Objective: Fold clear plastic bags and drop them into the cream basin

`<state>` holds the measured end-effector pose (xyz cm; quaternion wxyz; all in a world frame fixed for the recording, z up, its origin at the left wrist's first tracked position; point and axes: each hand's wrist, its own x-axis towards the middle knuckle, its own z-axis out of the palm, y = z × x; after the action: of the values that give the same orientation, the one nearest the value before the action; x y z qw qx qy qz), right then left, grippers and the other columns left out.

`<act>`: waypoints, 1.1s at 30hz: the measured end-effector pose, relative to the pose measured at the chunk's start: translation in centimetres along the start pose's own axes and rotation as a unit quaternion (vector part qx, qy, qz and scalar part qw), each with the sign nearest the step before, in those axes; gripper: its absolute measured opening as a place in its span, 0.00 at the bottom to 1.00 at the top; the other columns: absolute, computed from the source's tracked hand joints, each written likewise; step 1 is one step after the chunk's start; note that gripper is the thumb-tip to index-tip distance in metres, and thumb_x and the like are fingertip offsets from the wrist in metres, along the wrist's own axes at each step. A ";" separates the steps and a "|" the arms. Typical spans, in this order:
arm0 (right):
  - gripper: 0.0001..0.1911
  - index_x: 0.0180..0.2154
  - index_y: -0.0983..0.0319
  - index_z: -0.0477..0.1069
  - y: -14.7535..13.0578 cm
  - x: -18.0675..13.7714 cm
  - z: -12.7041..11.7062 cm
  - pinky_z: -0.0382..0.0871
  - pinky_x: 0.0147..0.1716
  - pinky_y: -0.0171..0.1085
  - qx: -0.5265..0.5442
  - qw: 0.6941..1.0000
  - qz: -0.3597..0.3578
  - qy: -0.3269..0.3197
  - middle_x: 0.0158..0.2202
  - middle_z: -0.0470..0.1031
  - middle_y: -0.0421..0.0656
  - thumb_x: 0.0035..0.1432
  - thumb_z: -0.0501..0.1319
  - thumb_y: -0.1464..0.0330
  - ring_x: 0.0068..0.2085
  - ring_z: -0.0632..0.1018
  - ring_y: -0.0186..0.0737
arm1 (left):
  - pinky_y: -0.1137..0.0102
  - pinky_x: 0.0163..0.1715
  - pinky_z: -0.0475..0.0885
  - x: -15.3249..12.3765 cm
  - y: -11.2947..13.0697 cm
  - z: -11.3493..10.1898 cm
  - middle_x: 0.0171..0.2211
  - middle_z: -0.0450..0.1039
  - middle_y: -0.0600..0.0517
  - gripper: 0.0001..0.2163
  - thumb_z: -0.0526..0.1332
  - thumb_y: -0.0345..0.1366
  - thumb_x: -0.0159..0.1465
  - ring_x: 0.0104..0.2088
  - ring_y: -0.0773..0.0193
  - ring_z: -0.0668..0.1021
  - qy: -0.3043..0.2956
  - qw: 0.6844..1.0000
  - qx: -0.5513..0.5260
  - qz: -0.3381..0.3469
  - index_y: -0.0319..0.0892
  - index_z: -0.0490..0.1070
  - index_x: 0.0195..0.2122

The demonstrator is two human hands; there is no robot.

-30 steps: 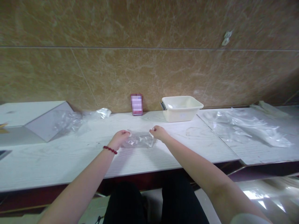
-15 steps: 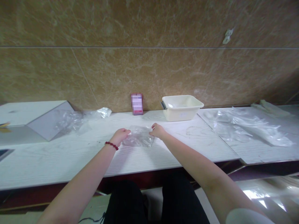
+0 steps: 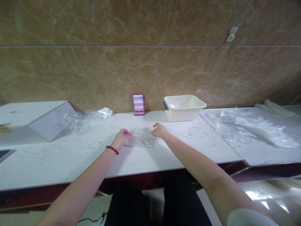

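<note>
A clear plastic bag (image 3: 142, 138) lies nearly flat on the white wood-grain table, between my two hands. My left hand (image 3: 122, 137), with a red bead bracelet at the wrist, has its fingers curled and closed on the bag's left edge. At the bag's upper right corner is my right hand (image 3: 160, 130). Its thumb and index finger are apart, and the thumb is close to the plastic. Whether the thumb touches the bag is hard to see.
A cream plastic bin (image 3: 184, 114) with a grey handle stands by the wall, right of a phone (image 3: 138, 105) propped upright. More clear bags (image 3: 256, 128) are spread at the right. At the left, crumpled plastic (image 3: 72, 122) lies by a white box (image 3: 35, 119).
My right thumb and index finger have spread a little at the bag's corner. The left hand's fingers have curled slightly more, and the bag lies flatter. The view has shifted slightly.
</note>
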<state>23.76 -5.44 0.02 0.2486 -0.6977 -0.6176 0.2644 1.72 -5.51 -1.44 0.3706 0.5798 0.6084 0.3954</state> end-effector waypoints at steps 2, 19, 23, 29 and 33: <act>0.20 0.37 0.62 0.62 0.0 -0.1 -0.1 0.58 0.21 0.27 0.002 1.000 0.001 -0.006 0.23 0.69 0.36 0.36 0.61 0.72 0.22 0.69 0.28 | 0.76 0.23 0.61 0.1 -0.4 -0.1 0.26 0.66 0.54 0.11 0.59 0.34 0.44 0.23 0.70 0.69 -0.003 1.000 0.000 0.007 0.39 0.62 0.30; 0.17 0.36 0.62 0.65 -0.9 -1.3 -0.7 0.59 0.24 0.27 -0.026 0.998 -0.046 -0.030 0.25 0.71 0.37 0.38 0.59 0.74 0.24 0.69 0.28 | 0.74 0.19 0.64 -3.7 1.6 -3.1 0.25 0.67 0.52 0.16 0.58 0.43 0.48 0.22 0.67 0.71 -0.047 0.989 0.110 -0.084 0.40 0.61 0.35; 0.16 0.35 0.62 0.64 -1.0 -1.2 -0.5 0.59 0.24 0.27 -0.015 0.998 -0.051 -0.028 0.26 0.71 0.37 0.39 0.60 0.72 0.24 0.69 0.28 | 0.72 0.24 0.68 -4.3 1.4 -2.7 0.25 0.65 0.54 0.15 0.59 0.37 0.48 0.22 0.69 0.72 -0.063 0.991 -0.017 -0.115 0.40 0.58 0.35; 0.16 0.36 0.62 0.64 -1.2 -1.1 -0.3 0.59 0.24 0.27 0.001 0.998 -0.047 -0.031 0.26 0.72 0.37 0.39 0.59 0.73 0.24 0.70 0.27 | 0.72 0.26 0.69 -3.2 0.3 -2.1 0.24 0.65 0.54 0.11 0.57 0.29 0.50 0.25 0.68 0.73 -0.057 0.992 -0.043 -0.107 0.40 0.57 0.33; 0.17 0.36 0.62 0.64 -1.1 -1.0 -0.3 0.59 0.23 0.27 -0.006 0.999 -0.046 -0.029 0.26 0.72 0.37 0.38 0.60 0.74 0.25 0.70 0.28 | 0.73 0.25 0.67 -2.9 0.4 -2.2 0.24 0.64 0.55 0.11 0.57 0.27 0.47 0.23 0.69 0.72 -0.061 0.993 0.009 -0.097 0.39 0.59 0.32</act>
<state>23.03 -6.34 1.01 0.2388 -0.6620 -0.6576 0.2691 0.09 -8.53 -0.16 0.4380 0.5444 0.6419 0.3159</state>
